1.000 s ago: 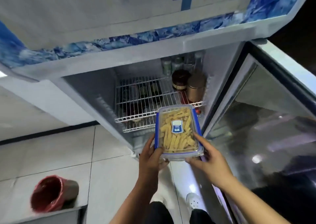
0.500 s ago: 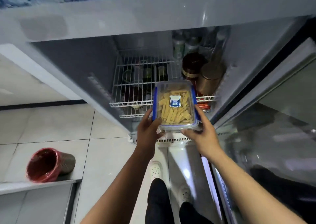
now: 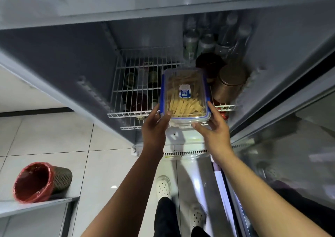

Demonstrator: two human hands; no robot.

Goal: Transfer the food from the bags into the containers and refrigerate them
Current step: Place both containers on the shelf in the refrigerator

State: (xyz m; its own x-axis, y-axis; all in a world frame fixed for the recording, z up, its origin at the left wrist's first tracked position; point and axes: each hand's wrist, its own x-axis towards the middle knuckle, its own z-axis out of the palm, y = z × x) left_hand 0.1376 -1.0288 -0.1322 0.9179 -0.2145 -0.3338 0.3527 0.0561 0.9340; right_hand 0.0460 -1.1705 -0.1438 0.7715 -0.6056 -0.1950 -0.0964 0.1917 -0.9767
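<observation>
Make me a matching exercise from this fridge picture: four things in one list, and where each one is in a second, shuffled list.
Things
1. lidded food container
2. bronze tin
3. red-lined waste bin
4. bottles

Places
A. outside the fridge, far left
B. deepest inside, behind the tin
C. held by the left hand and right hand at the front edge of the wire shelf
D. on the shelf, right of the container

Pairs: 1-C, 2-D, 3-A, 4-B

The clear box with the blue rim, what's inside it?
Pale yellow food strips lie in the clear box. The blue sticker on top hides some, and lower layers cannot be seen.
</observation>
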